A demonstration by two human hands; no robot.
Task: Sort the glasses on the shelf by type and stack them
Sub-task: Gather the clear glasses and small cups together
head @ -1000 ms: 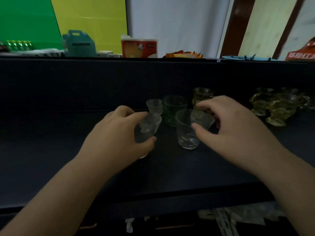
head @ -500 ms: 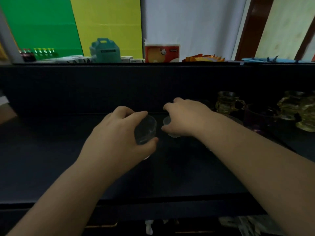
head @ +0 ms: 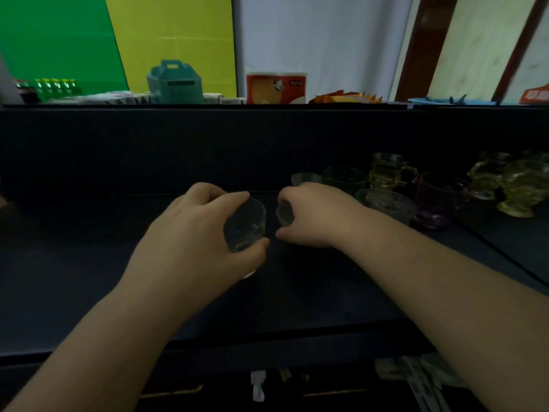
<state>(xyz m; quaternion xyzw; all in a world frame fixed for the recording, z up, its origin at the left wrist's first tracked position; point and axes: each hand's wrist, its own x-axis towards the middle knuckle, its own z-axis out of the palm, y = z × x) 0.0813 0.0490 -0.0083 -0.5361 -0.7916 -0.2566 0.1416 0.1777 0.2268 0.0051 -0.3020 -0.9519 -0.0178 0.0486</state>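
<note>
So the left hand (head: 196, 233) is wrapped around a clear tumbler (head: 246, 226), fingers over the far side and thumb under the near edge, holding it tipped so the mouth faces right. It's smooth, thin see-through stuff with a thicker base, and a bit of pale rim pokes out under the palm, could be a second one nested in there but I can't tell. The right hand (head: 312, 217) is curled around a smaller clear cup (head: 284, 215), just beside the tumbler, almost touching it. Most of that cup is hidden by the fingers.

The rest of the glasses sit to the right on the shelf (head: 326, 292): a little ribbed clear cup (head: 306, 178) behind the right hand, a dark green glass (head: 344, 178), a wide clear bowl-shaped glass (head: 386, 205) with a cut pattern, a purple mug (head: 436, 200), an amber mug (head: 387, 172) with a handle and bumpy moulded sides, and a cluster of yellowish moulded goblets (head: 511, 185) at the far right.

The shelf is a matte, dark navy surface with a back panel of the same colour, pretty dim lighting. On the top ledge there's a teal carry box (head: 175, 83), a red and white tissue pack (head: 276, 87) with writing too blurry to read, some orange packets (head: 344, 98) and a row of green bottles (head: 55, 87). The wall behind is green, yellow and white panels, with a brown door frame on the right.
</note>
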